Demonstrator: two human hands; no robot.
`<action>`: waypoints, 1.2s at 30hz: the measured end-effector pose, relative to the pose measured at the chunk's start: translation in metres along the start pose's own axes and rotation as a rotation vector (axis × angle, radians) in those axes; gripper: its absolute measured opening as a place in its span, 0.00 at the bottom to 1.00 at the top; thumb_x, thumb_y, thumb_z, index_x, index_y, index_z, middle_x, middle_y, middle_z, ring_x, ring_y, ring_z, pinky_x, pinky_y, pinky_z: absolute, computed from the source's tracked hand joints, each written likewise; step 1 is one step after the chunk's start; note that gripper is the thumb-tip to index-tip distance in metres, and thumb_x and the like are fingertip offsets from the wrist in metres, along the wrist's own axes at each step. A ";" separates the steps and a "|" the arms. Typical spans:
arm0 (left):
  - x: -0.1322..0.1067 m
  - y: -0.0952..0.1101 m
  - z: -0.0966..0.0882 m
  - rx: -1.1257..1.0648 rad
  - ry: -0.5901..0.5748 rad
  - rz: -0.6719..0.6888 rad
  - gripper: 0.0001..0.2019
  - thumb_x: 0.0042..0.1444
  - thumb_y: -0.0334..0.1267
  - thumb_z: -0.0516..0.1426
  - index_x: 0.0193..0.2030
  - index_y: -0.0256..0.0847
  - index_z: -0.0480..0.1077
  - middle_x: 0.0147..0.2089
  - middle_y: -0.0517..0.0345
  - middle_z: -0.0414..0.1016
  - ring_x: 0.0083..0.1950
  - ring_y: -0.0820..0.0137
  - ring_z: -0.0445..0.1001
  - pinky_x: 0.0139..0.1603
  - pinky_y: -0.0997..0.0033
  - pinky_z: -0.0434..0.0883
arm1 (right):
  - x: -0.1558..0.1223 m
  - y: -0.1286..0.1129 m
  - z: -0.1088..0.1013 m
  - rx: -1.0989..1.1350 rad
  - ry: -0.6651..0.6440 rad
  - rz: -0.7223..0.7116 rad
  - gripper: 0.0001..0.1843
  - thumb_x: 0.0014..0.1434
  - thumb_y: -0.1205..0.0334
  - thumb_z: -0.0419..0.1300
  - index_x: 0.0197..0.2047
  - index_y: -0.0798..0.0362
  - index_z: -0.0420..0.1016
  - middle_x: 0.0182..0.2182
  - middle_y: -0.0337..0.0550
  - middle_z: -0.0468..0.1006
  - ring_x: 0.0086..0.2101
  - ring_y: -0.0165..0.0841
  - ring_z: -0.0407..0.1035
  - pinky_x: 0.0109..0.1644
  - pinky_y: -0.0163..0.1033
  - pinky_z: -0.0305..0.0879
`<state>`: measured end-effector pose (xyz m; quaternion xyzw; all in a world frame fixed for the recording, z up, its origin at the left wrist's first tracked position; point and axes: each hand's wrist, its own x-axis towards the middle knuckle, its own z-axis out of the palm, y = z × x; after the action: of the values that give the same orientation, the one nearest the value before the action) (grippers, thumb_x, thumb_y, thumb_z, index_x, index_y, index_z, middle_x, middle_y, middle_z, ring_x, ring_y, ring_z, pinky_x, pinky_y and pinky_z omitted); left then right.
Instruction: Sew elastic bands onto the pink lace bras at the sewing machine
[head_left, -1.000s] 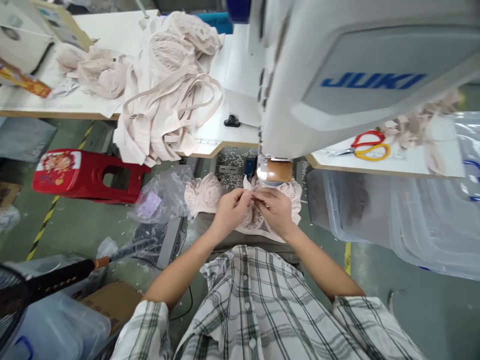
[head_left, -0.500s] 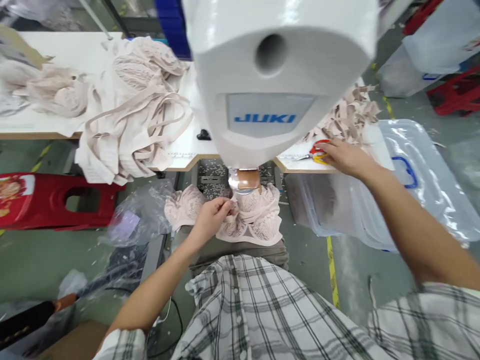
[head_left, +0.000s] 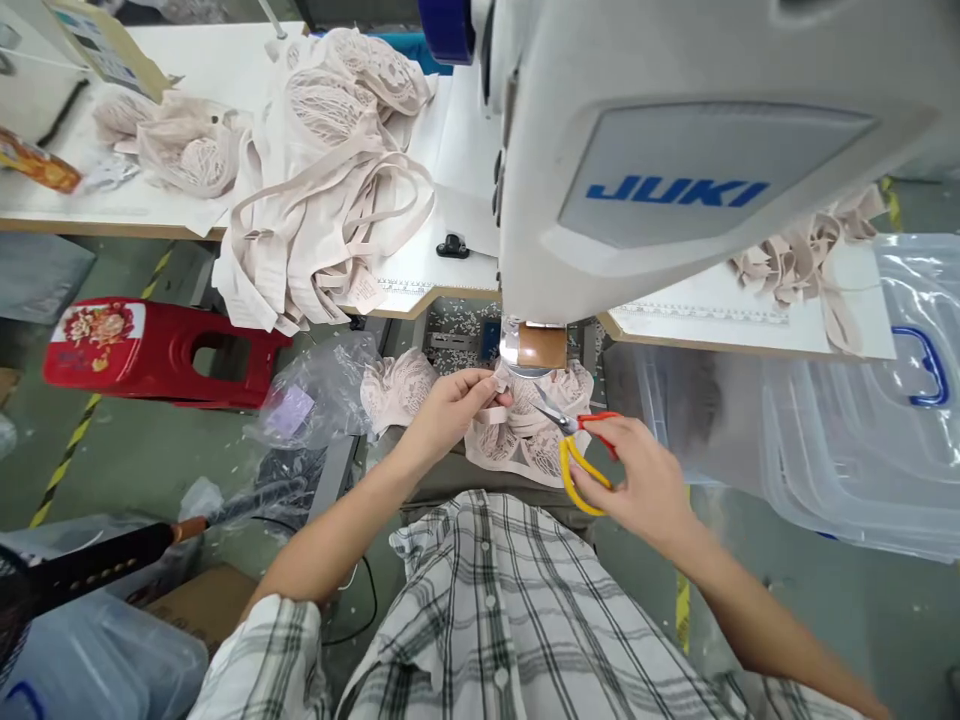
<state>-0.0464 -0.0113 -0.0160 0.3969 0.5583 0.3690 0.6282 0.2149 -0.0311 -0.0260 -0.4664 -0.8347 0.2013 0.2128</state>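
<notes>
A pale pink lace bra (head_left: 517,455) lies over my lap, beneath the sewing machine head (head_left: 675,200) marked JUKI. My left hand (head_left: 450,412) pinches a strap end of it close to the round metal plate under the machine. In my right hand (head_left: 643,478) is a pair of scissors (head_left: 571,426) with one red and one yellow handle loop. Their blades are parted a little and point up and left at the lace, a short way right of my left fingers. Another lace cup (head_left: 397,392) sits left of my left hand.
A heap of bras and straps (head_left: 322,180) hangs over the left table edge. Fabric strips (head_left: 806,250) lie on the right table part. Clear plastic bins (head_left: 832,450) stand at right, a red stool (head_left: 165,350) and plastic bag (head_left: 322,390) at left.
My right hand has taken the scissors off the right table and brought them down and left to the bra. The view has shifted; my left hand still pinches the bra.
</notes>
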 end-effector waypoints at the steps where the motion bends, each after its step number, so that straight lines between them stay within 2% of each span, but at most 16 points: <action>1: -0.001 0.002 0.001 0.035 0.005 0.010 0.16 0.63 0.49 0.56 0.36 0.38 0.75 0.37 0.53 0.80 0.34 0.70 0.74 0.35 0.72 0.71 | 0.005 -0.005 0.006 0.015 0.023 -0.006 0.19 0.58 0.56 0.62 0.53 0.47 0.72 0.46 0.49 0.79 0.39 0.41 0.77 0.35 0.44 0.74; 6: -0.006 0.007 0.007 0.215 -0.001 0.038 0.13 0.64 0.43 0.51 0.34 0.39 0.72 0.35 0.54 0.79 0.34 0.70 0.74 0.35 0.72 0.70 | 0.028 -0.009 0.024 0.083 0.007 -0.025 0.18 0.59 0.56 0.62 0.53 0.47 0.73 0.46 0.48 0.80 0.40 0.40 0.76 0.40 0.44 0.74; 11: -0.008 0.006 0.006 0.271 0.038 0.047 0.10 0.62 0.35 0.48 0.30 0.41 0.66 0.32 0.59 0.74 0.32 0.72 0.70 0.34 0.73 0.66 | 0.030 -0.006 0.029 0.210 -0.065 0.025 0.16 0.61 0.56 0.61 0.53 0.47 0.75 0.45 0.46 0.82 0.36 0.37 0.76 0.37 0.42 0.73; 14: -0.008 0.007 0.002 0.281 0.037 0.065 0.10 0.64 0.39 0.49 0.33 0.41 0.65 0.29 0.61 0.68 0.29 0.73 0.65 0.31 0.73 0.64 | 0.022 -0.004 0.028 0.286 -0.068 0.103 0.15 0.61 0.58 0.60 0.51 0.46 0.75 0.40 0.44 0.82 0.32 0.35 0.75 0.32 0.39 0.71; 17: -0.007 0.008 -0.003 0.334 0.050 0.121 0.13 0.66 0.46 0.50 0.32 0.41 0.65 0.28 0.62 0.66 0.29 0.73 0.63 0.30 0.73 0.63 | 0.013 -0.002 0.029 0.316 -0.003 0.133 0.15 0.57 0.59 0.61 0.49 0.46 0.74 0.39 0.44 0.81 0.28 0.33 0.71 0.29 0.39 0.69; 21: -0.007 0.010 -0.006 0.316 0.038 0.094 0.16 0.67 0.46 0.49 0.30 0.41 0.65 0.27 0.62 0.67 0.26 0.75 0.63 0.28 0.75 0.63 | 0.010 -0.007 0.036 0.316 0.034 0.071 0.18 0.53 0.60 0.61 0.48 0.47 0.70 0.42 0.46 0.79 0.29 0.34 0.70 0.31 0.40 0.69; 27: -0.007 0.011 -0.004 0.256 -0.001 0.050 0.15 0.65 0.47 0.52 0.32 0.41 0.69 0.28 0.61 0.73 0.24 0.75 0.65 0.26 0.75 0.62 | 0.023 -0.019 0.046 0.322 0.072 0.052 0.19 0.52 0.60 0.61 0.49 0.47 0.69 0.42 0.47 0.80 0.31 0.36 0.71 0.33 0.41 0.70; 30: -0.007 0.010 -0.006 0.261 0.003 0.053 0.15 0.65 0.46 0.52 0.31 0.41 0.70 0.28 0.61 0.73 0.24 0.75 0.63 0.26 0.74 0.62 | 0.030 -0.020 0.048 0.348 0.052 0.082 0.18 0.52 0.60 0.62 0.48 0.47 0.72 0.41 0.45 0.81 0.31 0.35 0.72 0.34 0.42 0.71; 36: -0.005 0.003 -0.013 0.250 0.020 0.047 0.14 0.65 0.45 0.52 0.30 0.41 0.69 0.29 0.61 0.73 0.23 0.75 0.61 0.27 0.73 0.62 | 0.031 -0.016 0.047 0.440 -0.037 0.180 0.17 0.54 0.57 0.64 0.48 0.45 0.78 0.42 0.43 0.83 0.36 0.38 0.77 0.40 0.43 0.74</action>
<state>-0.0595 -0.0135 -0.0115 0.4814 0.5968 0.3152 0.5593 0.1634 -0.0191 -0.0515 -0.4775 -0.7296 0.4048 0.2753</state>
